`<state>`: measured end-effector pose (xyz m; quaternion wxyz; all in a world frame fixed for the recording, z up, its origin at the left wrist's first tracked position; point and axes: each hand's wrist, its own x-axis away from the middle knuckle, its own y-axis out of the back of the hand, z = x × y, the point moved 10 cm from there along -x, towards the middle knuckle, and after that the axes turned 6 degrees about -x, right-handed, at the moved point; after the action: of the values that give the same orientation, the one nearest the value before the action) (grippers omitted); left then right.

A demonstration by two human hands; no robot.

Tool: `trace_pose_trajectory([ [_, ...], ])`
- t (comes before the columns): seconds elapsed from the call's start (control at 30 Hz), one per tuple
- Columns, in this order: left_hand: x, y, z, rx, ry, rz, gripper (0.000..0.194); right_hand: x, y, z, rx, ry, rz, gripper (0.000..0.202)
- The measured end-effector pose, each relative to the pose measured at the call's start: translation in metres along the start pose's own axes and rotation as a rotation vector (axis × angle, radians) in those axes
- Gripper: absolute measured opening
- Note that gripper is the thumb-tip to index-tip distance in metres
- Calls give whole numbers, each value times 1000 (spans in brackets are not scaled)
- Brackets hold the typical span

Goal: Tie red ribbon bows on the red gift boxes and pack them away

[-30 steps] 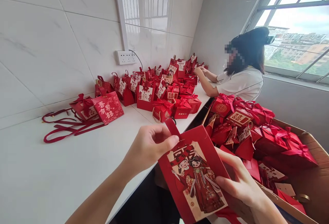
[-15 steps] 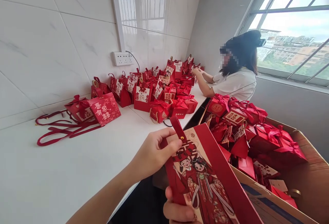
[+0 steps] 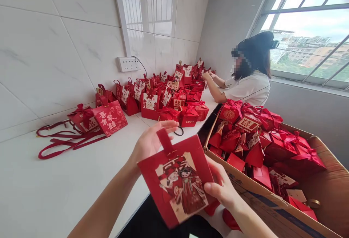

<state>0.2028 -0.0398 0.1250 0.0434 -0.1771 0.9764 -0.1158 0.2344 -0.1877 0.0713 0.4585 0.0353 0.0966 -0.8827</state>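
A red gift box [image 3: 180, 183] with a printed couple on its front and a ribbon loop at its top is held up near the camera, slightly tilted. My right hand [image 3: 222, 183] grips its right edge, thumb on the front. Behind the box's upper left corner is my left hand [image 3: 151, 141], fingers stretched out; its palm is partly hidden by the box and loop. On the white table [image 3: 49, 190], a red box with white lettering [image 3: 110, 118] stands beside long red ribbons [image 3: 68, 143].
Many red boxes [image 3: 149, 103] crowd the table along the tiled wall, below a socket strip [image 3: 128, 64]. A cardboard carton [image 3: 272, 201] full of red boxes stands at right. Across the table, a person in a white top [image 3: 251, 88] handles boxes at the far end.
The held box has moved left and away from the camera and turned more upright. My left hand has let go of its ribbon loop; my right hand now shows at its right edge.
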Motion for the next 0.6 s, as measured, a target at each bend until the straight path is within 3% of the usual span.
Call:
trace_pose_trajectory([
  [0.13, -1, 1, 12, 54, 156, 76, 58, 5, 33, 10, 42, -11, -146, 65],
  [0.3, 5, -12, 0, -67, 71, 175, 44, 11, 50, 4, -36, -79, -193, 56],
  [0.37, -1, -15, 8, -144, 47, 188, 45, 15, 70, 9, -6, -66, -256, 51],
  [0.43, -14, -7, 27, -334, 22, 129, 46, 23, 111, 23, 59, -15, -431, 47],
  [0.5, -30, 10, 52, -648, -45, -4, 41, 42, 169, 48, 180, 81, -699, 46],
  [0.6, -48, 21, 89, -991, -272, -104, 39, 93, 253, 92, 471, 162, -1141, 63],
])
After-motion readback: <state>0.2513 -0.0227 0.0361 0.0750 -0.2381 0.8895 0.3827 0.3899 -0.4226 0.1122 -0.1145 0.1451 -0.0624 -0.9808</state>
